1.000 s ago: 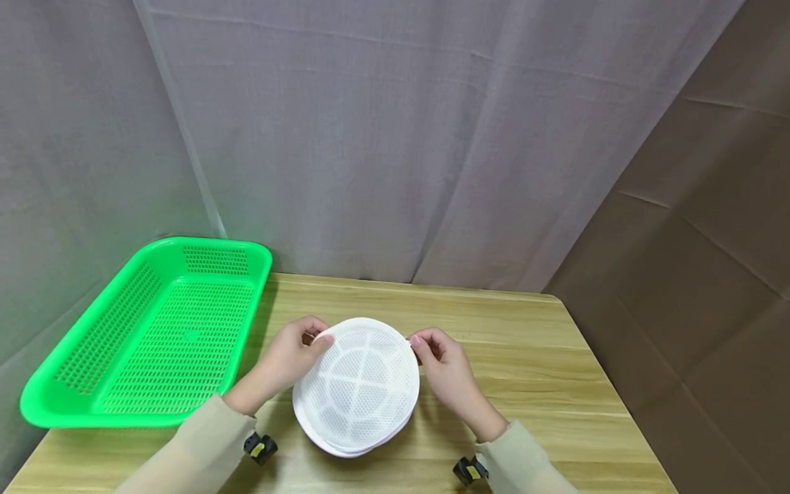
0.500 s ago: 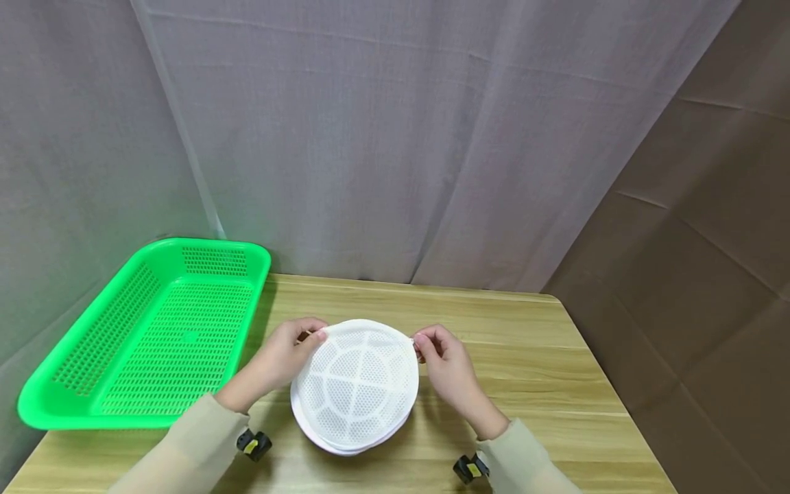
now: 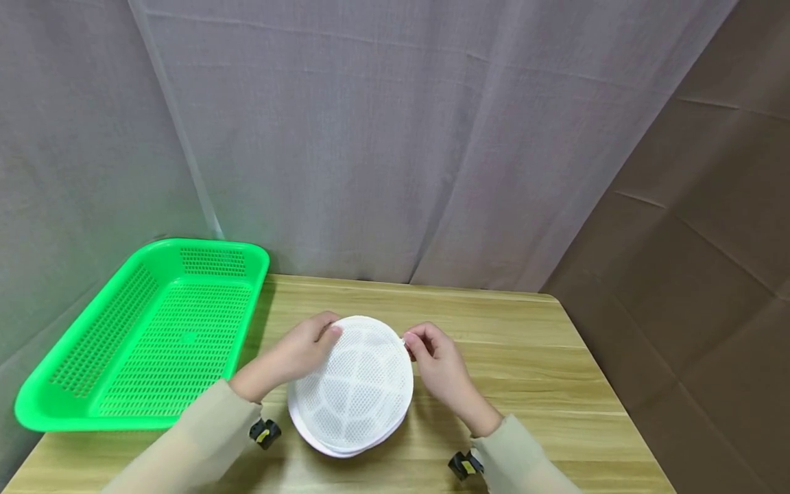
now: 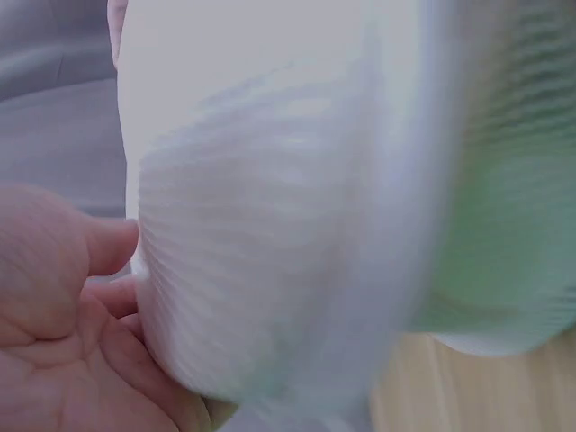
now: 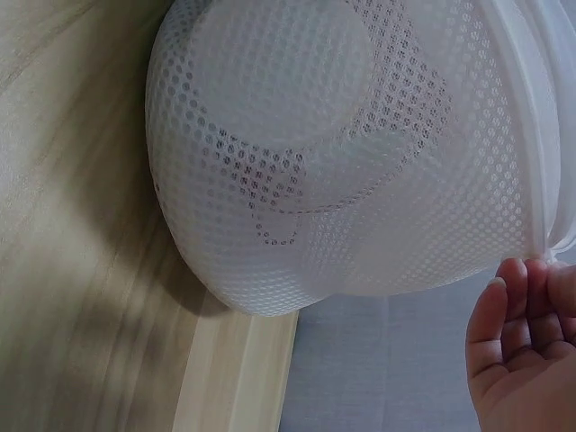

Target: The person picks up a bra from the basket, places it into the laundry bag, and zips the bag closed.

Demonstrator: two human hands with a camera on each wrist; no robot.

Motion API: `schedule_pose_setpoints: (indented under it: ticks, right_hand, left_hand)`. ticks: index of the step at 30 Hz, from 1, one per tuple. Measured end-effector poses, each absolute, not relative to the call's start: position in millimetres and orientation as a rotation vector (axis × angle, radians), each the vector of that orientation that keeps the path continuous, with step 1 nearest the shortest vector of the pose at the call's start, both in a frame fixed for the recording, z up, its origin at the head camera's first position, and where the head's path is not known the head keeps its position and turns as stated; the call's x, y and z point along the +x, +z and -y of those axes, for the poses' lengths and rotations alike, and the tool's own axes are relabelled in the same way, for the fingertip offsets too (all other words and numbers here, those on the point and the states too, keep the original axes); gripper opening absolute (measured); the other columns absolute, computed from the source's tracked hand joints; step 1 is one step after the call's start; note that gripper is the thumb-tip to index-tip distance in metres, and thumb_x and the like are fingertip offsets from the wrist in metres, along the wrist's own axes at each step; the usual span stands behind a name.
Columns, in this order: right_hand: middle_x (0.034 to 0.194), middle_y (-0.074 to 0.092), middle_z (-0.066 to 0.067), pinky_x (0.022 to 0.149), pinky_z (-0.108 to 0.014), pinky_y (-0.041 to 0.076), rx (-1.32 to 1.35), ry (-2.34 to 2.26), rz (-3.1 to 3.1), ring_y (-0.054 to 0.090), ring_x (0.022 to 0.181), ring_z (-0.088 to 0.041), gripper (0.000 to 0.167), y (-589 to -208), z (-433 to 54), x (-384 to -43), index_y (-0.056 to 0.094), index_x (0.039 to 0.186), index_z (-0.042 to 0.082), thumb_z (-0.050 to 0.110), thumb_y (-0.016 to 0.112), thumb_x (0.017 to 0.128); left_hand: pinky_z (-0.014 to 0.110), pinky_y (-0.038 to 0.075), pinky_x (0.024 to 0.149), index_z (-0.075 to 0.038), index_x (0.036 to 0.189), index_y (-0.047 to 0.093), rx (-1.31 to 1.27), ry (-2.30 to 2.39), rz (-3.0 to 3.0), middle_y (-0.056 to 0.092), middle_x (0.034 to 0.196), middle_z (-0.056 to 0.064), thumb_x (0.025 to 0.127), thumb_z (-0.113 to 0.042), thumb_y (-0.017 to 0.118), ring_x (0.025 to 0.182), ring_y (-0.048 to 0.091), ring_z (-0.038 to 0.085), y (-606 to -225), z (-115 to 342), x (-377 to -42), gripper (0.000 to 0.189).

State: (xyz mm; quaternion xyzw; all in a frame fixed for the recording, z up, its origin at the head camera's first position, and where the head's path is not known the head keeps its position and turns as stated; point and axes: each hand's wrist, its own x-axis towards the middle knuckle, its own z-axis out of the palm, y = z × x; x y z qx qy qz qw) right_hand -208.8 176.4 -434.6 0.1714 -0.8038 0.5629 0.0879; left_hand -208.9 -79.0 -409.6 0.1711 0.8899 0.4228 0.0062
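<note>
A round white mesh laundry bag [image 3: 356, 394] stands over the wooden table, its flat top with a cross-and-ring band pattern tilted toward the head camera. My left hand [image 3: 304, 348] grips its upper left edge, thumb lying on the mesh. At the upper right edge, thumb and fingertips of my right hand [image 3: 437, 358] pinch a small bit at the seam. Seen by the right wrist camera, the bag's [image 5: 378, 171] domed mesh side bulges below a white rim band, and the right hand [image 5: 526, 346] pinches at that band. The left wrist view shows the bag [image 4: 252, 216] blurred, close up.
A green perforated plastic basket [image 3: 248, 322] stands on the left of the wooden table [image 3: 512, 357]. Grey curtain [image 3: 345, 137] hangs behind the table, and brown cloth [image 3: 691, 274] covers the right side.
My left hand first slid a little left along the bag's edge, then came back up and right over it. The bag and my right hand have shifted slightly left.
</note>
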Motion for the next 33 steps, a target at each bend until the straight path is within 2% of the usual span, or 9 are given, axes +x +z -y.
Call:
schedule_pose_setpoints:
  ticks: [5, 9, 13, 20, 33]
  right_hand:
    - [0.08, 0.062, -0.001, 0.063, -0.03, 0.053, 0.539, 1.653, 2.392, 0.06, 0.073, -0.019, 0.01, -435.1, -174.4, -208.7, 0.064, 0.087, 0.01, 0.011, 0.06, 0.096]
    - [0.08, 0.063, 0.0, 0.063, -0.026, 0.051, 0.563, 1.62, 2.396, 0.059, 0.073, -0.017, 0.01, -436.2, -173.6, -208.8, 0.065, 0.087, 0.011, 0.01, 0.06, 0.096]
    - [0.08, 0.063, 0.001, 0.062, -0.025, 0.048, 0.573, 1.593, 2.408, 0.057, 0.073, -0.016, 0.009, -436.8, -172.7, -208.0, 0.065, 0.087, 0.011, 0.011, 0.061, 0.095]
    - [0.08, 0.062, 0.004, 0.061, -0.026, 0.048, 0.567, 1.558, 2.463, 0.057, 0.073, -0.015, 0.01, -438.5, -173.7, -205.0, 0.065, 0.087, 0.016, 0.014, 0.061, 0.096]
    - [0.08, 0.062, 0.008, 0.064, -0.026, 0.049, 0.597, 1.499, 2.473, 0.058, 0.074, -0.013, 0.011, -441.5, -173.0, -201.6, 0.065, 0.087, 0.018, 0.013, 0.06, 0.096]
  left_hand:
    - [0.046, 0.04, 0.102, 0.004, 0.13, 0.053, 0.598, 1.211, -2.782, 0.06, 0.123, 0.016, 0.101, -0.02, 0.051, 0.12, 0.053, 0.03, -399.2, 62.2, -208.9, 0.037]
    - [0.045, 0.037, 0.105, 0.005, 0.13, 0.053, 0.704, 1.133, -2.814, 0.057, 0.128, 0.02, 0.1, -0.017, 0.053, 0.123, 0.05, 0.032, -398.4, 50.8, -207.5, 0.037]
    - [0.045, 0.041, 0.1, 0.002, 0.123, 0.06, 0.787, 1.128, -2.851, 0.061, 0.119, 0.017, 0.098, -0.01, 0.054, 0.115, 0.055, 0.031, -404.0, 43.7, -205.1, 0.028]
    - [0.04, 0.049, 0.084, -0.004, 0.098, 0.066, 0.852, 1.184, -2.89, 0.063, 0.096, 0.005, 0.093, -0.003, 0.059, 0.092, 0.06, 0.02, -411.7, 43.2, -205.1, 0.008]
    - [0.042, 0.049, 0.086, -0.003, 0.095, 0.066, 0.812, 1.211, -2.914, 0.064, 0.098, 0.008, 0.092, -0.001, 0.061, 0.096, 0.061, 0.023, -418.7, 44.7, -206.5, 0.006]
